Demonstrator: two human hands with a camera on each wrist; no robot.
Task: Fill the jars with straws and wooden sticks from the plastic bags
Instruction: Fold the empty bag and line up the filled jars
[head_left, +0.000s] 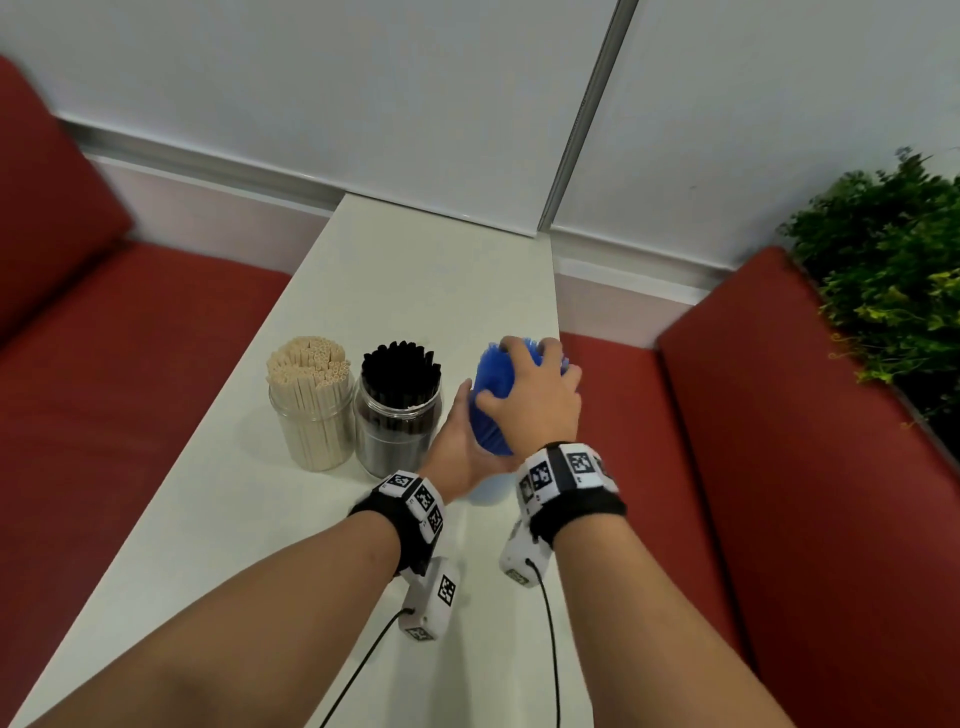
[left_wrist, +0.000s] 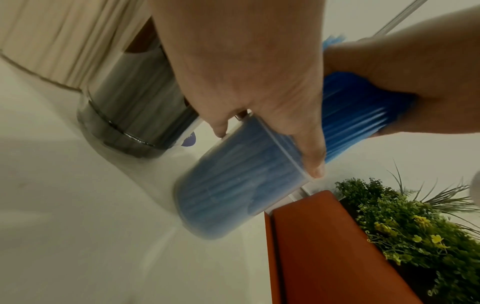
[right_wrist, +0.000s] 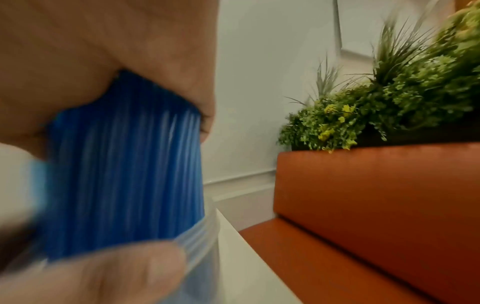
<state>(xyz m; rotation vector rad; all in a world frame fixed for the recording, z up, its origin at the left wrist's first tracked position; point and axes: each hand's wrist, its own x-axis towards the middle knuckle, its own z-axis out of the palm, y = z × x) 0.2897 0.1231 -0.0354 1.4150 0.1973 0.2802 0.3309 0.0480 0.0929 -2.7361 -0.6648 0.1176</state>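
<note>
From the head view, the right hand (head_left: 535, 395) clasps the blue straws (head_left: 491, 379) from above, right of the black-straw jar (head_left: 397, 415) on the counter (head_left: 260, 519). The left wrist view shows the left hand (left_wrist: 246, 78) gripping the clear jar (left_wrist: 233, 189) at its rim. The right wrist view, blurred, seems to show the straws entering that jar's mouth.

Three jars (head_left: 397, 421), two hands (head_left: 535, 400), one plant (head_left: 883, 270).
</note>
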